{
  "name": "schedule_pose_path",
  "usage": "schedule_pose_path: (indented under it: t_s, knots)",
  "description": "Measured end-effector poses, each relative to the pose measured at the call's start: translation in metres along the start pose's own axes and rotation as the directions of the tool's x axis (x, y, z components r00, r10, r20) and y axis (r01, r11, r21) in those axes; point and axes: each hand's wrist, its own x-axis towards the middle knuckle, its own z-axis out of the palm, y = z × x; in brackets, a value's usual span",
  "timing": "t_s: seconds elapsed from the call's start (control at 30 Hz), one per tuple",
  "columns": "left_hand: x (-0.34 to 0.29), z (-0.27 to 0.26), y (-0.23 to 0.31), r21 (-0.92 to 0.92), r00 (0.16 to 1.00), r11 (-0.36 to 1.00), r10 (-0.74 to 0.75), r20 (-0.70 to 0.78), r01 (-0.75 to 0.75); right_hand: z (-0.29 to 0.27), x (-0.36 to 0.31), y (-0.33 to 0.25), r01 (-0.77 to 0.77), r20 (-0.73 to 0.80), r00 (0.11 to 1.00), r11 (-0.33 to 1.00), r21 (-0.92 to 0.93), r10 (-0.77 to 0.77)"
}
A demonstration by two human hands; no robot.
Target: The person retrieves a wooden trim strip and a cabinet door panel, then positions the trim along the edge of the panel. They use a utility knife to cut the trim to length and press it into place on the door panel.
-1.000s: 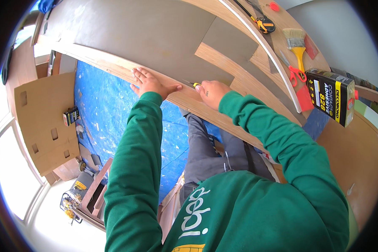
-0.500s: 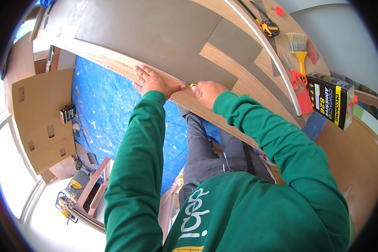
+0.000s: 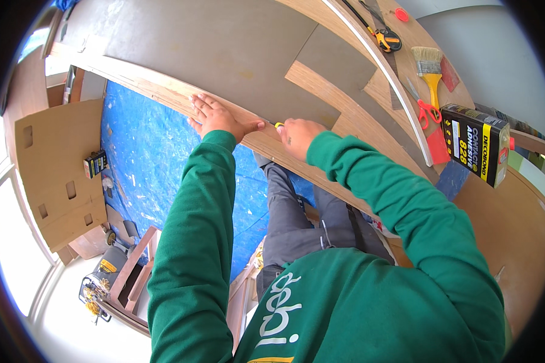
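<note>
My left hand (image 3: 218, 118) lies flat with fingers spread on a pale wooden strip (image 3: 157, 85) along the near edge of a large grey-brown panel (image 3: 224, 48). Its thumb points toward my right hand. In my right hand (image 3: 301, 138) is a slim yellow-ended tool (image 3: 278, 124), with a thin metal tip resting at the seam between strip and panel, just right of my left thumb. My fist hides most of its handle, so I cannot tell its exact kind. A wood-grain piece (image 3: 321, 88) lies on the panel farther right.
To the right are a tape measure (image 3: 389, 40), a yellow-handled paintbrush (image 3: 430, 69), red-handled scissors (image 3: 429, 115) and a black-and-yellow adhesive can (image 3: 475, 145), beyond a white curved edge strip (image 3: 399, 78). A blue sheet (image 3: 151, 157) covers the floor. At left stand a cardboard sheet (image 3: 60, 175) and a machine (image 3: 112, 269).
Both hands keep nearly the same places on the strip. The whole view has shifted slightly, and the tool stays in my right hand at the seam.
</note>
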Motion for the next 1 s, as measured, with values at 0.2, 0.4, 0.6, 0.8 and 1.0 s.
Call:
schedule_pose_path:
  t_s: [0.2, 0.4, 0.6, 0.8, 1.0]
  knots:
    - [0.000, 0.001, 0.001, -0.010, 1.000, 1.000, -0.011, 0.009, 0.011, 0.000, -0.011, 0.008, -0.024, 0.007, 1.000, 1.000, -0.017, 0.024]
    - [0.001, 0.002, 0.001, -0.016, 1.000, 1.000, -0.013, 0.010, 0.013, 0.014, -0.032, 0.034, -0.010, -0.045, 0.999, 1.000, -0.027, 0.009]
    - [0.002, 0.003, 0.000, -0.015, 1.000, 1.000, -0.022, 0.011, 0.022, 0.019, -0.053, 0.054, -0.034, -0.037, 0.999, 0.999, -0.022, 0.033]
    - [0.002, 0.006, 0.000, -0.023, 1.000, 1.000, -0.018, -0.001, 0.018, 0.014, -0.071, 0.063, -0.040, -0.020, 0.999, 0.999, -0.026, 0.039]
    - [0.003, 0.008, -0.001, -0.020, 1.000, 1.000, -0.010, -0.013, 0.010, 0.020, -0.084, 0.075, -0.007, -0.070, 0.998, 1.000, -0.005, 0.006]
